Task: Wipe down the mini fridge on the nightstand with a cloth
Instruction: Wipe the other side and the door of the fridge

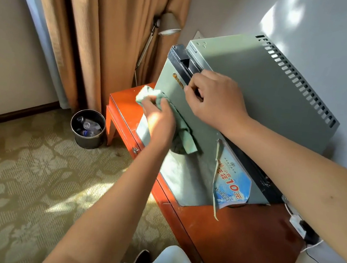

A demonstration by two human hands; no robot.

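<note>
**Q:** Fingers first: what are they doing?

**A:** Left hand (159, 117) has its fingers curled over a bunched pale-green cloth (150, 95), pressing it to the mini fridge (247, 92) door. Right hand (216, 101) curls its fingers round the door's top edge, beside the black handle strip (183, 61).

**Q:** Where is the fridge?

**A:** On the red-brown nightstand (232, 234), at about one o'clock from frame centre, against the wall.

**Q:** How would things handle?

**A:** Cloth looks soft and limp; a tail hangs toward five o'clock. Fridge appears a rigid, smooth metal box, probably heavy; bracing at the top edge seems wise. A peeling sticker (231, 184) at four o'clock could tear if rubbed.

**Q:** Anything else?

**A:** Waste bin (87, 128) at nine o'clock; curtain (106, 28) at eleven.
</note>
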